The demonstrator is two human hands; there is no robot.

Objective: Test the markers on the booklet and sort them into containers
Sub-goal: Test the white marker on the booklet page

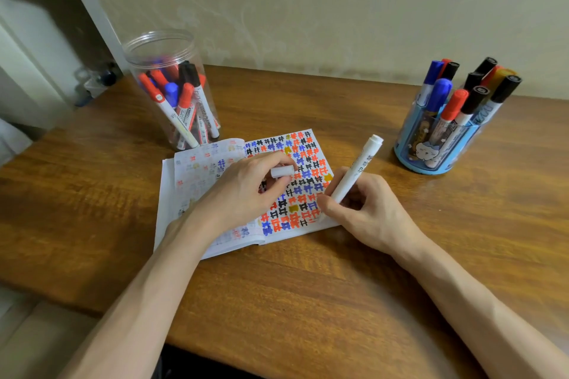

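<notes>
- The tabletop [308, 301] is brown grained wood, softly lit.
- A cream wall [338, 9], faintly patterned, rises behind its far edge.
- A white shelf unit [77, 9] stands beyond its far-left corner, holding blurred, perhaps plastic, clutter.

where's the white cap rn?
Head view, centre: the white cap is pinched in the left hand above the open booklet, just left of the white marker that the right hand holds.

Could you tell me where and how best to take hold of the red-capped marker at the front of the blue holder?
Pinch the red-capped marker by its cap and upper barrel, coming from above and the front. It stands cap up, its lower barrel sunk in the blue holder, with a blue-capped marker and a black-capped marker close beside it, so probably only the top is free.
</notes>
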